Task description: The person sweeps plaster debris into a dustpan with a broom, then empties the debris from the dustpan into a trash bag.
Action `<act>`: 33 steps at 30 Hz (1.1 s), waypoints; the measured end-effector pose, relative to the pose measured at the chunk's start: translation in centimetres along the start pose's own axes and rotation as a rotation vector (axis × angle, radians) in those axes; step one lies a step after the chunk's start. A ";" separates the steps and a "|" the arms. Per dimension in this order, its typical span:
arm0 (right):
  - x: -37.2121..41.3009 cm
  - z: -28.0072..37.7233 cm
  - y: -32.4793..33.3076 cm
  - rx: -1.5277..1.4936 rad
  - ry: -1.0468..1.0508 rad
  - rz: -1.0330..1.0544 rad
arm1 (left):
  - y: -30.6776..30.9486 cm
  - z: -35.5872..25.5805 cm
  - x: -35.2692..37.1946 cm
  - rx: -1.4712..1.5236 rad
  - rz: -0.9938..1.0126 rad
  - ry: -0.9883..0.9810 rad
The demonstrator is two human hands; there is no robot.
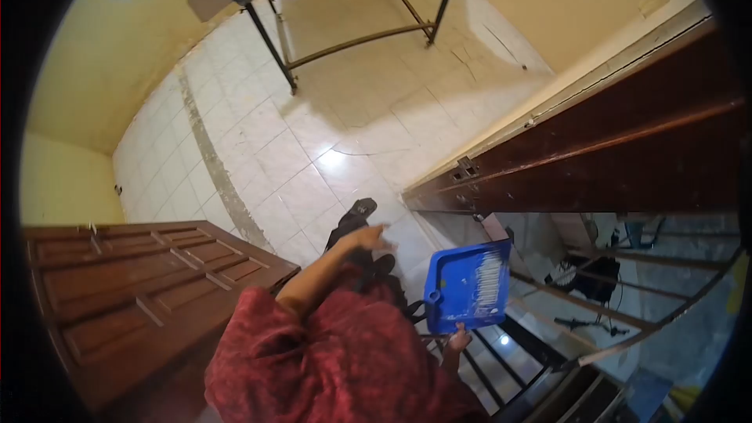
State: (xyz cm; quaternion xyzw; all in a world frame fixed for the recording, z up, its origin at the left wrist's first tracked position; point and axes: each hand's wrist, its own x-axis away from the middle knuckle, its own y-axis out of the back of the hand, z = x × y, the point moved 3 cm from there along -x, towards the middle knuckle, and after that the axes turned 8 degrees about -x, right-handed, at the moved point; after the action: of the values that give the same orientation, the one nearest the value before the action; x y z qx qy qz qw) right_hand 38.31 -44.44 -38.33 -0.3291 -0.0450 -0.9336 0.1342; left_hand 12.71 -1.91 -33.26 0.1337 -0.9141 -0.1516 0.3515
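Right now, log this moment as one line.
left hand: open, nothing visible in it | right hand: gripping white-marked blue tray at its edge | panelled door: at person's left

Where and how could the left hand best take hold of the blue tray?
Probably by the left rim of the blue tray, coming from the left: that edge is unheld and faces the left hand; the right hand holds the near edge.

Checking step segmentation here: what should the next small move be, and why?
Probably bring the left hand across to support the blue tray. Only the right hand holds it, gripping one edge, so most of it hangs out beyond that grip, while the left hand looks empty and is off to one side.
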 end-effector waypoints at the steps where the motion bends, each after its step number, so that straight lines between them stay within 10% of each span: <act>1: -0.9 0.1 0.0 0.078 0.087 -0.057 | -2.8 -0.1 1.2 0.139 -0.001 0.047; 9: 1.0 2.2 -1.1 0.499 -0.141 0.081 | -10.5 -7.5 7.3 0.648 0.064 0.282; 16: 2.9 0.2 -10.1 0.900 0.051 0.413 | -13.9 3.4 11.4 0.579 -0.472 0.343; 33: 14.7 1.0 -34.6 0.837 0.481 0.933 | -10.5 22.2 27.6 1.693 -1.108 0.831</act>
State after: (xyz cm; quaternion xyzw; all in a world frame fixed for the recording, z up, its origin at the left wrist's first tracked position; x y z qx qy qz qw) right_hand 18.25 -14.31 -28.18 -0.0172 -0.2253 -0.7287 0.6465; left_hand -20.83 -17.20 -36.28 0.7657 -0.3452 0.4459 0.3094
